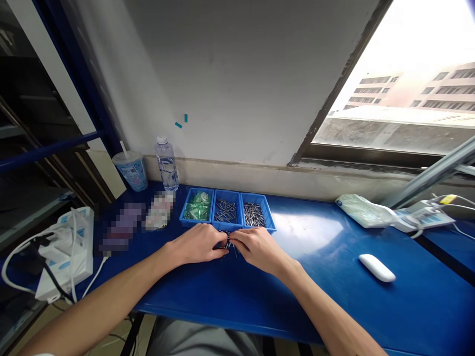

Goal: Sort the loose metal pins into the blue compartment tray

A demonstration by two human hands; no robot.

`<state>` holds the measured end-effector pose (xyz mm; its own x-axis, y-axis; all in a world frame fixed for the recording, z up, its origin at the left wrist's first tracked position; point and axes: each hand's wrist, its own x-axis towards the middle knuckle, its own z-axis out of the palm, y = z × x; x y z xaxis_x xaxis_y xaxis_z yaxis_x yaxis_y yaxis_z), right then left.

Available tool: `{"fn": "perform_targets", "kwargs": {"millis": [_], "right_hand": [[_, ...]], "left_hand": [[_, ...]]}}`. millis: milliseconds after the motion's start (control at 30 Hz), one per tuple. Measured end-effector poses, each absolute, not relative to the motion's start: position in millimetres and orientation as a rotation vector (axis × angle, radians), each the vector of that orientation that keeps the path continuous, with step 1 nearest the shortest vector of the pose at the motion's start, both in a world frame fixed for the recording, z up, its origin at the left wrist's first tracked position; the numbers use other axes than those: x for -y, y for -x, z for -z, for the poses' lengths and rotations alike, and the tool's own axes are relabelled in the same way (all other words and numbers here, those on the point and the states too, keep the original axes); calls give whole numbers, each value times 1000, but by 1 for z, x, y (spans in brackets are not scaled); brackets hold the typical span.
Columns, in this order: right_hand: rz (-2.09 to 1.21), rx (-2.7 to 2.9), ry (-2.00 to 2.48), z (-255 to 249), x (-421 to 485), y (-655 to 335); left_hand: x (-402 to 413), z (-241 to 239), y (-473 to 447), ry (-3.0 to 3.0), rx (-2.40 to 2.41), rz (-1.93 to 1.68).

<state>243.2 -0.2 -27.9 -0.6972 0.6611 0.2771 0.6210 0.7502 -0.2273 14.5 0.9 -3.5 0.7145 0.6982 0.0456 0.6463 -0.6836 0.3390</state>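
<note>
Just in front of three small blue bins, my left hand (200,243) and my right hand (257,247) meet with fingers pinched. Several thin metal pins (235,249) stick out between the fingertips; whether they are screws or rivets is too small to tell. The left bin (181,215) holds a green-tinted clear plastic bag (200,203). Dark thin metal pieces (224,211) lie in the middle bin (227,194). A denser pile of silvery pieces (254,215) fills the right bin (270,213). My fingers hide part of the bins' front edge.
On the blue table (208,291), a lidded cup (133,170) and water bottle (167,165) stand at the back left. A white power strip (83,247) with cables lies left. At right are a white rounded case (377,268), a plastic packet (365,210) and another power strip (426,215).
</note>
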Motion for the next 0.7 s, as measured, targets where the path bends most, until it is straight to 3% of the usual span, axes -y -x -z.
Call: {"fn": "perform_targets", "kwargs": {"millis": [700], "right_hand": [[-225,2726,1044,29,-1,-241]], "left_hand": [[0,-5,-11,-2611,-1071,-196]]}}
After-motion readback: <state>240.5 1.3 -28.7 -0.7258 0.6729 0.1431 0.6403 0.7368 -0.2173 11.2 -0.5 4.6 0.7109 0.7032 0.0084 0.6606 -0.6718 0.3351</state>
